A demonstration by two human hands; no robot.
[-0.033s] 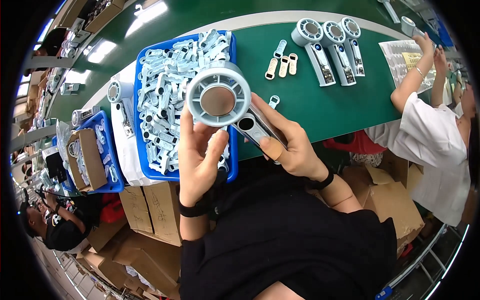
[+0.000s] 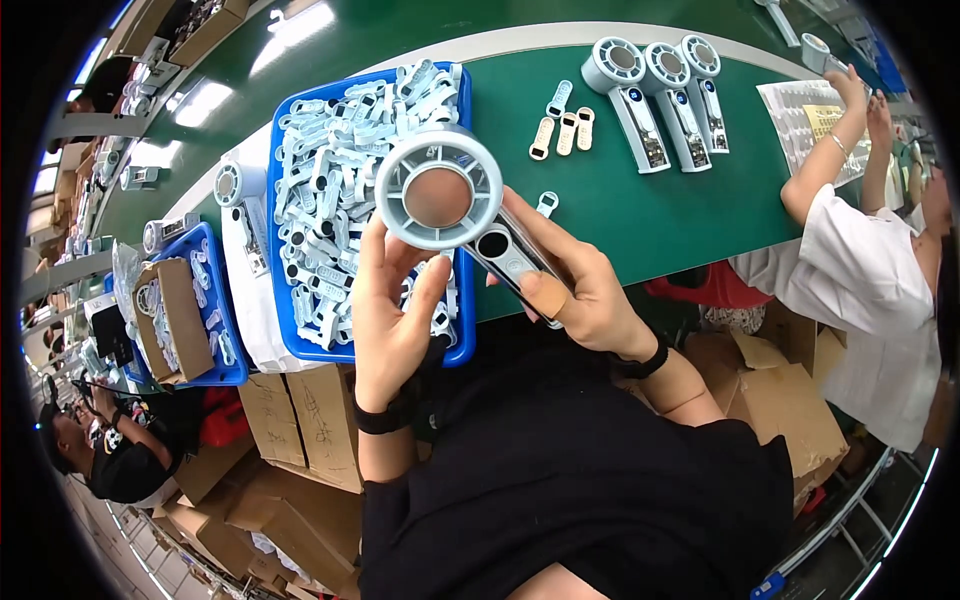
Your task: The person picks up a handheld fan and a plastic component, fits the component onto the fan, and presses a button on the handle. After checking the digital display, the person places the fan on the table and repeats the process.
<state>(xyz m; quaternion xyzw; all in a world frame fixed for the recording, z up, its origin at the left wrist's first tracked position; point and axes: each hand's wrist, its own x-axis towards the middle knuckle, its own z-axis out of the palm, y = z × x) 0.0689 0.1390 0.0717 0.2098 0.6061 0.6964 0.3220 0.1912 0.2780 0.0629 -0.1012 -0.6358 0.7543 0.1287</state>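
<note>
A pale blue handheld fan (image 2: 437, 197) with a round, spoked head is held up in front of me, its handle slanting down to the right. My right hand (image 2: 585, 300) wraps the handle, thumb lying across the cover strip near a dark oval window. Beneath the head's lower left rim, my left hand (image 2: 395, 320) cups the fan, its fingertips partly hidden behind the head and the thumb near the rim. Behind the fan, a blue tray (image 2: 466, 110) brims with small pale blue cover strips (image 2: 335, 170), each with a dark window.
Three similar fans (image 2: 690, 95) lie on the green table (image 2: 660, 220) at the far right. Several loose strips (image 2: 566, 132) lie left of them. Another fan (image 2: 240, 205) rests left of the tray. A co-worker in white (image 2: 835, 260) reaches in at right. Cardboard boxes (image 2: 300, 420) stand below.
The fan head has tilted a little to face me more squarely. My left hand has shifted slightly left and down; the right keeps its hold.
</note>
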